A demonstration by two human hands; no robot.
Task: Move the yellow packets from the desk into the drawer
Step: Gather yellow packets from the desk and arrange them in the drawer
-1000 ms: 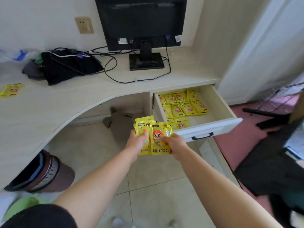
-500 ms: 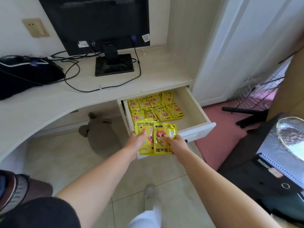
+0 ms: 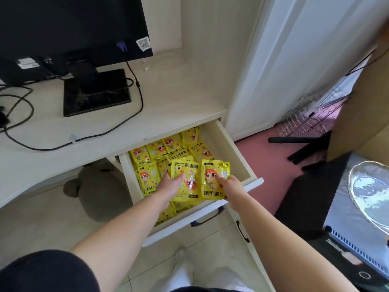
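Above the front half of the open drawer [image 3: 232, 148], the left hand [image 3: 171, 185] pinches one yellow hand-warmer packet [image 3: 187, 165] and the right hand [image 3: 230, 186] a second packet [image 3: 211, 178]; both look light, floppy and slick, best gripped at an edge.

Glossy yellow plastic-film packets [image 3: 189, 167], pale matt wood-grain drawer [image 3: 229, 149] and desk [image 3: 179, 91], glossy black monitor base [image 3: 96, 99]

Left hand [image 3: 171, 185]: arm outstretched, thumb gripping left packet [image 3: 185, 169] | Right hand [image 3: 231, 186]: arm outstretched, thumb pinching right packet [image 3: 211, 183]
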